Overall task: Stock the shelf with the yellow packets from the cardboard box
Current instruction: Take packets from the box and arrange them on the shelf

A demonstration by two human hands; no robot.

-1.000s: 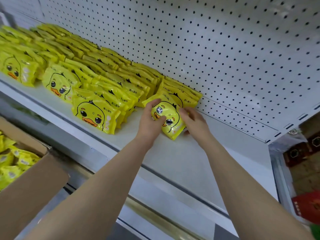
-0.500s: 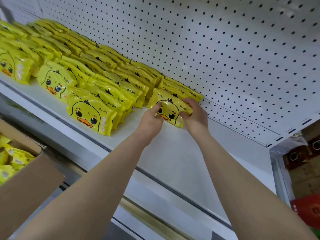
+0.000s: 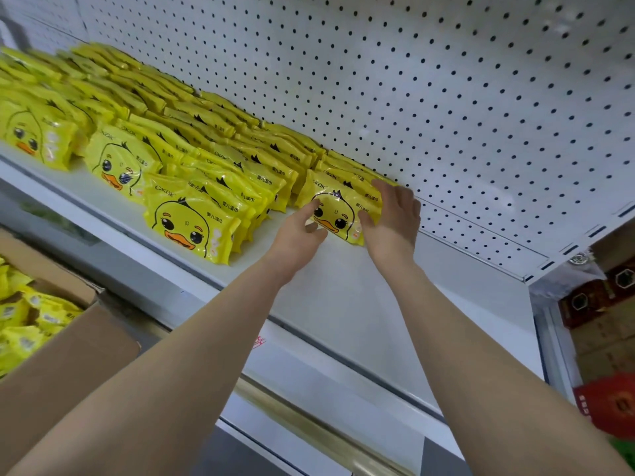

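A yellow duck-face packet (image 3: 338,209) stands on the white shelf (image 3: 343,290), leaning back on the rightmost row of yellow packets (image 3: 347,166). My left hand (image 3: 298,233) is at its left edge, index fingertip touching the packet's front and the other fingers loosely curled. My right hand (image 3: 391,218) covers its right end, fingers stretched up along it and thumb on the front. The cardboard box (image 3: 68,338) at the lower left holds several more yellow packets (image 3: 24,317).
Several rows of packets (image 3: 144,132) fill the shelf's left part up to the white pegboard back wall (image 3: 446,97). Bare shelf runs right of my hands to the shelf end (image 3: 529,280). Brown and red cartons (image 3: 604,338) stand at the far right.
Both hands pushed the packet back and stood it against the rightmost row. Their grip has loosened, and the left hand has drawn back a little.
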